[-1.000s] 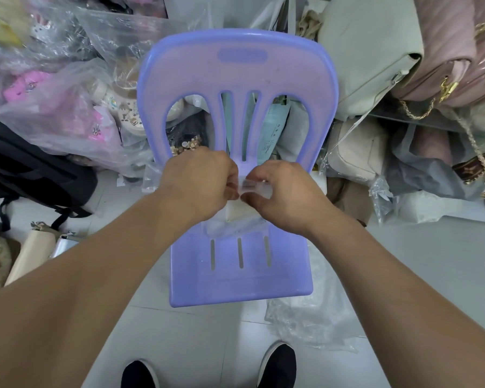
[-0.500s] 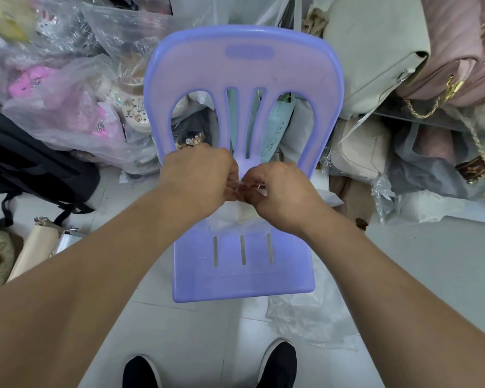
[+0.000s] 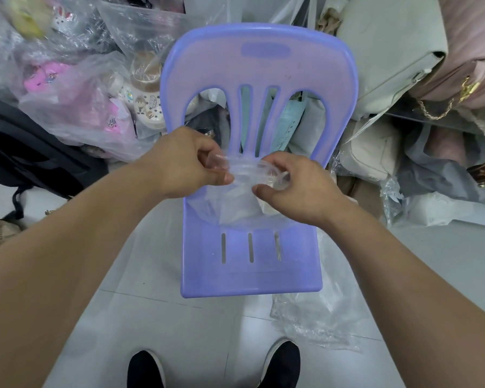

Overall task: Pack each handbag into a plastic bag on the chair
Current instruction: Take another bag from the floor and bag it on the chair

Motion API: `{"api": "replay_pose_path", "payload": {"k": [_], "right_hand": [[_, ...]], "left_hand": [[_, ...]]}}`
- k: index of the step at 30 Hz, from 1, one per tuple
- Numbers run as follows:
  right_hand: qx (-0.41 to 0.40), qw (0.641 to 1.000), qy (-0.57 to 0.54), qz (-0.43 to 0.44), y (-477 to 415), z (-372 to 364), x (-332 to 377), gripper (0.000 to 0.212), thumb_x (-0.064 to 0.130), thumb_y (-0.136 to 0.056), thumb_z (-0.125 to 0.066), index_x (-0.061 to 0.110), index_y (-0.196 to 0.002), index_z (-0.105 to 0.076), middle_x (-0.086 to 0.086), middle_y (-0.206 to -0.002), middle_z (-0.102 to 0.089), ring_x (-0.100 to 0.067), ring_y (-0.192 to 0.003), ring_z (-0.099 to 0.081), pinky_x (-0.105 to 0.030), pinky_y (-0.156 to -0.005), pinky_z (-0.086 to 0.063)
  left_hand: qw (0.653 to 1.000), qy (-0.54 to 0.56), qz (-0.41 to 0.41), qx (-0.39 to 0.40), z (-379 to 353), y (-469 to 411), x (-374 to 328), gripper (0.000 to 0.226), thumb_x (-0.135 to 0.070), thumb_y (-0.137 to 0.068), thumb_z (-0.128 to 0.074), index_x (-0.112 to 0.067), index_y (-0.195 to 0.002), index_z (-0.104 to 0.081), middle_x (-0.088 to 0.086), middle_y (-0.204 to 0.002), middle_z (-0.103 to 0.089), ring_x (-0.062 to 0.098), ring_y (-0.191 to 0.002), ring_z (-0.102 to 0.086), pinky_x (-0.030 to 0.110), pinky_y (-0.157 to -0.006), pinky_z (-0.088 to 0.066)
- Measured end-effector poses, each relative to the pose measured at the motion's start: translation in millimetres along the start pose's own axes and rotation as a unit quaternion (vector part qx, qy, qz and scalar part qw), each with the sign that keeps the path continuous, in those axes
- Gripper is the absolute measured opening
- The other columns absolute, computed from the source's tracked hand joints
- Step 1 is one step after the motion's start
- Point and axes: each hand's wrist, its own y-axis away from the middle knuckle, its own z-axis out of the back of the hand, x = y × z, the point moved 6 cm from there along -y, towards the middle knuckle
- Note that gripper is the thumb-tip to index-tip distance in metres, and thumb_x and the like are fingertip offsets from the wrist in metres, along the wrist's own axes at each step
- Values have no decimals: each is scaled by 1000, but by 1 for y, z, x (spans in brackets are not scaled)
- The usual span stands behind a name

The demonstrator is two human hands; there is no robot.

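Both your left hand [image 3: 185, 161] and right hand [image 3: 297, 189] pinch the clear plastic bag [image 3: 235, 203] by its mouth over the chair [image 3: 249, 275] seat's rear; handbags [image 3: 389, 51] crowd its right edge; teal packet [image 3: 291, 121] print unreadable.

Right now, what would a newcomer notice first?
The lavender chair at centre, where the left hand and right hand pinch the top of a clear plastic bag over its seat. To the right sit a pale green handbag and a pink quilted handbag.
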Motion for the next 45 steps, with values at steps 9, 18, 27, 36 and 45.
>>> {"api": "replay_pose_path", "payload": {"k": [9, 18, 27, 36, 45], "right_hand": [[-13, 994, -83, 65, -1, -8, 16, 13, 29, -89, -78, 22, -88, -67, 13, -81, -62, -14, -84, -59, -34, -78, -49], [-7, 995, -88, 53, -1, -5, 16, 21, 29, -89, -79, 29, -78, -61, 12, -75, -61, -4, -69, -52, -23, -65, -39], [-3, 992, -117, 43, -2, -11, 17, 9, 25, -92, -75, 26, -84, -70, 12, -79, -69, -10, -79, -63, -29, -71, -50], [-5, 993, -116, 25, -4, -11, 15, 11, 29, -92, -76, 26, -84, -69, 12, -83, -68, -2, -75, -60, -22, -68, -49], [-4, 994, -112, 14, -6, -11, 9, 28, 28, -92, -76, 33, -67, -63, 23, -51, -52, 1, -50, -49, -9, -46, -32]], "left_hand": [[997, -79, -7, -9, 0, 3, -1, 12, -27, -80, -83, -26, -89, -74, -15, -66, -60, -2, -58, -53, 10, -54, -35], [997, -64, -40, -5, 4, 5, -3, 16, -31, -78, -85, -29, -89, -73, -13, -78, -64, 2, -69, -56, 15, -62, -39], [980, -143, -133, -28, -10, 8, -19, 11, -19, -89, -73, -23, -97, -78, -3, -95, -73, 18, -91, -62, 32, -80, -47], [980, -156, -121, -30, -9, -3, -14, 15, -23, -91, -71, -31, -101, -78, -13, -95, -72, 10, -86, -59, 27, -72, -45], [978, -162, -125, -35, -6, -3, -20, 13, -27, -90, -72, -27, -101, -78, -6, -101, -75, 17, -93, -65, 33, -80, -52]]}}
